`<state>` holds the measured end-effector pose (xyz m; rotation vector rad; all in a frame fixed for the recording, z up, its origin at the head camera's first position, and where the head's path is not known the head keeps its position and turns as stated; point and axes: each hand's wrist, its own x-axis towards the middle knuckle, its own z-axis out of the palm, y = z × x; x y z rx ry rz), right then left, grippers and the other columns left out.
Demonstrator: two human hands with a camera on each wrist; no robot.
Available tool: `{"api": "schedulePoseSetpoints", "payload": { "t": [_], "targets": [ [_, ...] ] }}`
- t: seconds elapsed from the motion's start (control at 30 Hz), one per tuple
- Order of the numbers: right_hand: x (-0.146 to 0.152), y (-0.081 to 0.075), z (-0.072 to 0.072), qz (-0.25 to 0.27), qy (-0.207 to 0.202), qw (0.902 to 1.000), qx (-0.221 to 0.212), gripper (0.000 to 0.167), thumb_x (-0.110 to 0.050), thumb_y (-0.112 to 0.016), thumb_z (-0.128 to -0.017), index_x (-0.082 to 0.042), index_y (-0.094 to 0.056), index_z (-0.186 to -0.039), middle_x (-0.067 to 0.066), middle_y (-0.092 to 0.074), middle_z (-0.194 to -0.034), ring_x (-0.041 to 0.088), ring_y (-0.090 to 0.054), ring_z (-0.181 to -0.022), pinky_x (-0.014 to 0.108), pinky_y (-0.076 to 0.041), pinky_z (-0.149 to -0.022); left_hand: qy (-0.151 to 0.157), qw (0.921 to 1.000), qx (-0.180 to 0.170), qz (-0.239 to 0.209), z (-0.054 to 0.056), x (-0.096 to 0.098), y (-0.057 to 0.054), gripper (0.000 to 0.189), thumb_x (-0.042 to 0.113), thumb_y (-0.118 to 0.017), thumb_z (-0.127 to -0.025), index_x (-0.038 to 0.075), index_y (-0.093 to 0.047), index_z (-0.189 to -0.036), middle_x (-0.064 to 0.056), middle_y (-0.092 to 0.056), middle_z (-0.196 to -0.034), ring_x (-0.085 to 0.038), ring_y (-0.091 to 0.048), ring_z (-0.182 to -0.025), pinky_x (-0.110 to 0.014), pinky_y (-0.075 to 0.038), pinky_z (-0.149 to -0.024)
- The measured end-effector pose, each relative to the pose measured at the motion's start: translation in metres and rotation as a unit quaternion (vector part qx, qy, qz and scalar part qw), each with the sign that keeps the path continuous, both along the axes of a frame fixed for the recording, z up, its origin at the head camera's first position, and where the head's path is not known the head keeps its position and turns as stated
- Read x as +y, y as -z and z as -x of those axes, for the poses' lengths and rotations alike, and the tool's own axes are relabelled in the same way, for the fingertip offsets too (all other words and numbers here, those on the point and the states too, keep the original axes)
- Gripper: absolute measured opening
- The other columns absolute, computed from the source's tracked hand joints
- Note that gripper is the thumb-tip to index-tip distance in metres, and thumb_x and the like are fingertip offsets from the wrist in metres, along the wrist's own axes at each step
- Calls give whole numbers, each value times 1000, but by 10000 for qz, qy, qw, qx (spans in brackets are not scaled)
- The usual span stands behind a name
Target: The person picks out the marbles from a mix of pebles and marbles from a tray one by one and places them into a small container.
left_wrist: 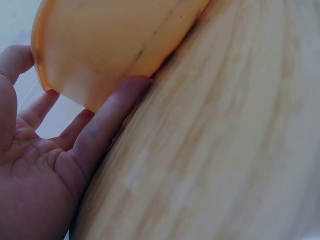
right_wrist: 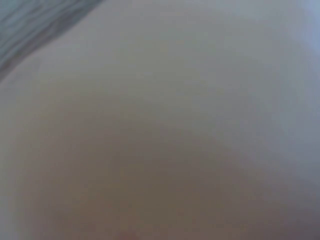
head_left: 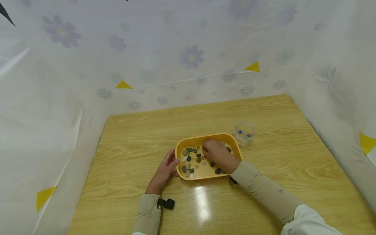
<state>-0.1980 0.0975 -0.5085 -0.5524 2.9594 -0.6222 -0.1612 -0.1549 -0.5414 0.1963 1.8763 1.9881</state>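
Observation:
A yellow plastic tray (head_left: 208, 178) holds scattered pebbles, dark, grey and white, along with small glass marbles. My left hand (head_left: 165, 168) grips its left end, the thumb at the rim and the other fingers against the outer wall. The left wrist view shows this hand (left_wrist: 55, 155) beside the tray's outside wall (left_wrist: 115, 45). Inside the tray, my right hand (head_left: 218, 155) reaches down among the stones with bent fingers. Its fingertips are hidden, so whether they pinch anything cannot be seen. The right wrist view is a close blur.
Just behind the tray's right corner stands a clear round cup (head_left: 244, 139) with a few blue marbles in it. All rest on a wood-grain table (head_left: 141, 137). Flower-patterned white sheeting (head_left: 164, 65) surrounds the back and sides, with yellow triangles (head_left: 124, 85) on it.

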Motion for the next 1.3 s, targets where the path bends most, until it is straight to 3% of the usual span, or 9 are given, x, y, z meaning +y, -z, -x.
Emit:
{"api": "schedulePoseSetpoints", "payload": {
  "t": [0.2,0.37,0.47,0.63,0.73,0.97,1.3],
  "targets": [
    [0,-2,0,103,62,9999,-16,25,-10,-52,-90,-17,-55,-66,-2,-47,-62,12,-41,-54,24,-33,-48,-2,10000,10,-9,0,0,2,50,29,-55,-95,33,-37,-141,-1,-38,-141,-28,-47,-116,-44,-56,-64],
    [5,-8,-1,500,109,9986,-118,28,-11,-50,-90,-15,-55,-64,0,-45,-59,11,-40,-50,24,-33,-46,-4,10000,34,-27,0,0,3,50,29,-56,-94,33,-37,-140,0,-38,-141,-28,-46,-117,-44,-56,-63],
    [10,-10,0,740,94,9972,-48,23,-12,-51,-91,-13,-61,-71,-1,-49,-61,11,-42,-53,24,-36,-49,6,10000,31,-61,0,1,4,52,30,-56,-94,32,-35,-142,-1,-37,-142,-30,-46,-117,-43,-56,-63],
    [23,-15,-1,1066,143,9942,34,14,-15,-58,-91,-7,-70,-92,0,-62,-82,11,-54,-71,28,-48,-65,-9,9999,-126,-57,0,1,3,53,29,-55,-94,32,-34,-143,-1,-35,-143,-30,-45,-118,-43,-56,-64],
    [34,-22,-4,1293,208,9914,31,16,-16,-61,-90,-6,-70,-99,3,-65,-92,14,-59,-82,32,-52,-72,50,9997,-228,-60,0,0,0,53,25,-53,-96,29,-32,-144,-2,-32,-145,-31,-43,-120,-45,-55,-66],
    [63,-49,-5,1613,478,9857,80,20,-18,-61,-91,-5,-67,-104,5,-64,-94,18,-60,-84,35,-53,-71,224,9996,-185,-49,-5,0,-22,54,21,-50,-98,24,-27,-147,-5,-29,-147,-33,-41,-122,-46,-55,-71],
    [109,-68,-6,1670,808,9815,480,23,-21,-58,-93,-5,-65,-108,7,-64,-97,21,-60,-85,40,-52,-74,300,9993,-195,-88,-4,1,-23,53,22,-50,-97,26,-29,-145,-5,-30,-146,-33,-40,-123,-47,-54,-72]
  ]
}}
